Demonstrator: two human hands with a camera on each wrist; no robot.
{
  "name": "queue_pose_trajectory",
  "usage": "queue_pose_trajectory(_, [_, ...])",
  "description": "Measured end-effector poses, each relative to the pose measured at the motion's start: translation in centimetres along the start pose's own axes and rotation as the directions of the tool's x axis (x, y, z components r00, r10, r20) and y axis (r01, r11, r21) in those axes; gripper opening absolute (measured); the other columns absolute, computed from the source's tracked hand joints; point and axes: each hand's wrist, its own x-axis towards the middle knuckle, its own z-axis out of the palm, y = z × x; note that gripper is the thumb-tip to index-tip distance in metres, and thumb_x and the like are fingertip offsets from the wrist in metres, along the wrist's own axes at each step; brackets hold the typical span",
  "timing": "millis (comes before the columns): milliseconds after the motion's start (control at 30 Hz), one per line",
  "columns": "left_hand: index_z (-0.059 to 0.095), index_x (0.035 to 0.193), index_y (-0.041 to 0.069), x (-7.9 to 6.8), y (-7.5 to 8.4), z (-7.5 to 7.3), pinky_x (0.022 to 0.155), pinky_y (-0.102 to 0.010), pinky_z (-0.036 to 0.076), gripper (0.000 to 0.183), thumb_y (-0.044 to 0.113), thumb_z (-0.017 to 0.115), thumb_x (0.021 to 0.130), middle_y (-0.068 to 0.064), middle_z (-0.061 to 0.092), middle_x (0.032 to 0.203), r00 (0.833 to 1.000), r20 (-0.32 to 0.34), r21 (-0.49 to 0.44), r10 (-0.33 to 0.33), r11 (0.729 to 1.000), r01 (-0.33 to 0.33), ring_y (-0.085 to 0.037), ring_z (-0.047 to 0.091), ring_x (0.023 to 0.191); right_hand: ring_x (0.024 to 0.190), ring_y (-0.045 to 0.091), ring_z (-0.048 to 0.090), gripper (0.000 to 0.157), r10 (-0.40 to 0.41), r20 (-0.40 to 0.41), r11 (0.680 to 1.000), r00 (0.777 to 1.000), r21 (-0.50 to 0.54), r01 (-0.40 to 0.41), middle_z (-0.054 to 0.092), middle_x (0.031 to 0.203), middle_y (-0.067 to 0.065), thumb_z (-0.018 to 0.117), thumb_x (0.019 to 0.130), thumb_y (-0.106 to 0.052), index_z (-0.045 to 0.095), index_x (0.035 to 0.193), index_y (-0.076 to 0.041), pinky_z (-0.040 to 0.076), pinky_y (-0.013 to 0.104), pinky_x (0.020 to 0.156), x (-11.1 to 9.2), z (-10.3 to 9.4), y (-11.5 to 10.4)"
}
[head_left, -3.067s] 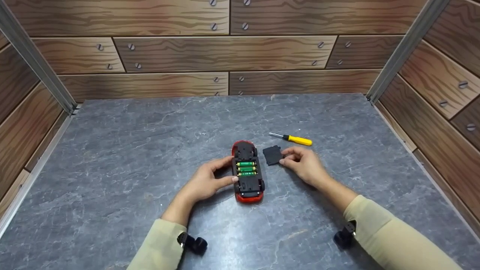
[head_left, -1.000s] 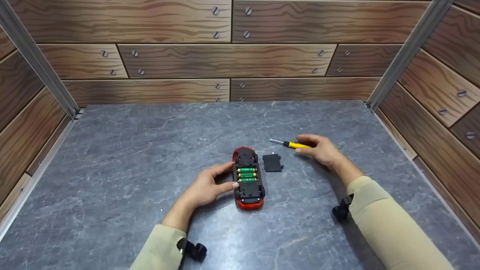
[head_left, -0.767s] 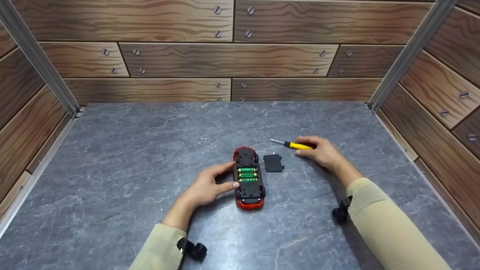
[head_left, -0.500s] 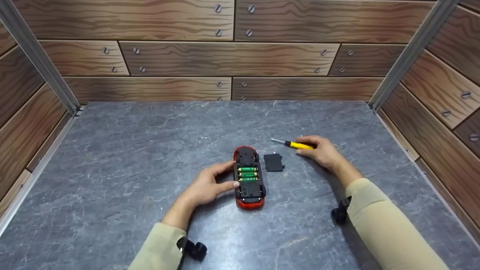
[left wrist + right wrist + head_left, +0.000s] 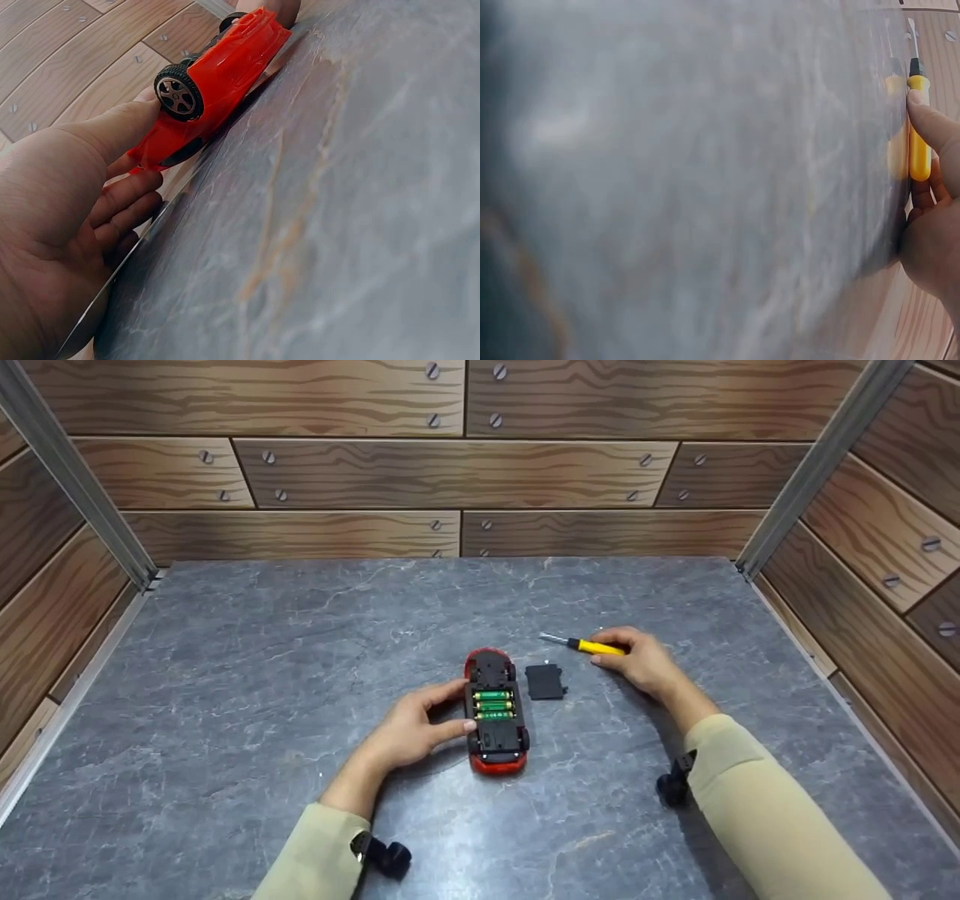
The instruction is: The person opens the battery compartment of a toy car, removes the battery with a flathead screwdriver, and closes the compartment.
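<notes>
A red toy car (image 5: 498, 766) lies wheels-up on the table, its battery compartment uncovered with three green batteries (image 5: 493, 706) side by side inside. My left hand (image 5: 409, 729) grips the car's left side, thumb on the near part and fingers farther along; the left wrist view shows the thumb by a wheel (image 5: 178, 93). Right of the car lies the black battery cover (image 5: 545, 682), flat and untouched. My right hand (image 5: 643, 661) holds the yellow handle of a screwdriver (image 5: 598, 648) between thumb and fingers, its metal tip pointing left. The screwdriver lies at table level.
The grey marbled table (image 5: 300, 637) is bounded by wood-patterned walls (image 5: 450, 472) and metal corner posts. Tiny bright specks lie just beyond the battery cover and near my right fingers, too small to identify. Both wrists carry black cameras (image 5: 390, 859).
My right hand has let go of the battery cover, leaving it on the table, and moved away and right to the screwdriver. During the last second both hands stay almost still.
</notes>
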Motion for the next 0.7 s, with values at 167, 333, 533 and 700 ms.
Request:
queue_pose_trajectory(167, [0.055, 0.156, 0.019, -0.04, -0.08, -0.02, 0.124, -0.054, 0.031, 0.073, 0.036, 0.085, 0.091, -0.013, 0.055, 0.156, 1.000, -0.005, 0.008, 0.001, 1.000, -0.001, -0.033, 0.048, 0.146, 0.131, 0.040, 0.056, 0.034, -0.007, -0.005, 1.000, 1.000, -0.006, 0.007, 0.065, 0.135, 0.023, 0.081, 0.096, -0.013, 0.074, 0.126, 0.001, 0.039, 0.050, 0.116, -0.04, 0.05, -0.09])
queue_pose_trajectory(333, [0.056, 0.156, 0.020, -0.05, -0.15, -0.01, 0.124, -0.054, 0.031, 0.073, 0.036, 0.085, 0.091, -0.013, 0.056, 0.155, 1.000, -0.011, 0.018, 0.001, 1.000, 0.000, -0.033, 0.049, 0.145, 0.130, 0.040, 0.056, 0.030, -0.022, -0.017, 1.000, 1.000, 0.006, 0.023, 0.066, 0.133, 0.024, 0.080, 0.095, -0.010, 0.075, 0.123, 0.003, 0.039, 0.050, 0.116, 0.01, 0.16, -0.04])
queue_pose_trajectory(533, [0.056, 0.156, 0.022, -0.03, 0.00, -0.05, 0.124, -0.055, 0.031, 0.073, 0.037, 0.085, 0.090, -0.013, 0.056, 0.155, 1.000, -0.004, 0.014, -0.006, 1.000, 0.006, -0.034, 0.049, 0.144, 0.129, 0.039, 0.057, 0.029, -0.016, -0.037, 0.998, 0.999, 0.052, 0.018, 0.067, 0.132, 0.024, 0.080, 0.095, -0.008, 0.074, 0.121, 0.005, 0.040, 0.046, 0.114, -0.07, 0.26, 0.02])
queue_pose_trajectory(700, [0.055, 0.156, 0.020, 0.08, 0.00, -0.07, 0.124, -0.054, 0.032, 0.073, 0.035, 0.085, 0.091, -0.013, 0.056, 0.155, 1.000, 0.002, 0.018, 0.003, 1.000, -0.003, -0.033, 0.049, 0.144, 0.120, 0.028, 0.059, 0.032, 0.049, -0.051, 0.996, 0.998, 0.075, -0.045, 0.070, 0.129, 0.019, 0.080, 0.097, -0.015, 0.074, 0.123, 0.002, 0.044, 0.029, 0.102, -0.21, 0.15, 0.05])
